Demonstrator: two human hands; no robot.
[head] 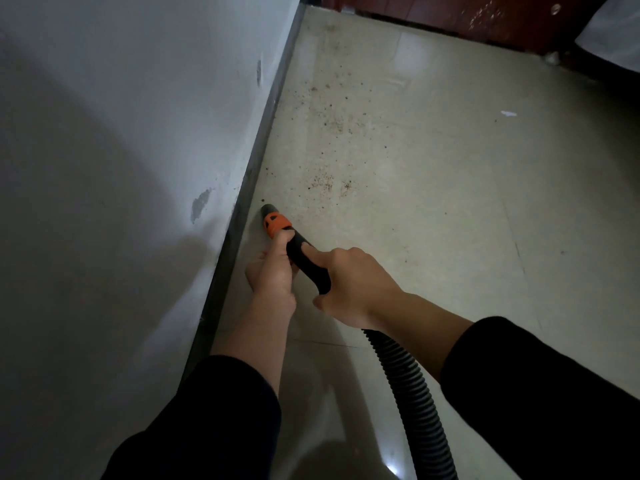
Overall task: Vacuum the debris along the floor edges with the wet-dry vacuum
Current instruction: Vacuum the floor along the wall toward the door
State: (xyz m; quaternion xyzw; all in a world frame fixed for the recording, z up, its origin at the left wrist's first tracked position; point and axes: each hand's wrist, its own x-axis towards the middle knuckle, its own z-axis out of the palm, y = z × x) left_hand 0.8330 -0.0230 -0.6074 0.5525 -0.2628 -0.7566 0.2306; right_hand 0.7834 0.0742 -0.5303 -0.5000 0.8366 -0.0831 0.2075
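head: left hand [273, 275], right hand [356, 282] both gripping nozzle [277, 224]; hose [405, 386] cut off below

The nozzle tube [308, 268] I hold is matt black plastic with an orange plastic collar [276, 225]; its hose [408, 386] is ribbed black plastic. The floor tiles [433, 188] are smooth and glossy, the wall [121, 133] matt paint. My sleeves [540, 393] are black cloth.

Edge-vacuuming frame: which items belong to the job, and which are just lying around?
Job: nozzle, hose handle gripped by left hand and right hand, corrugated hose, debris near the baseboard.
Lying about: white scrap on open floor, red-brown wood panel, wall chip.
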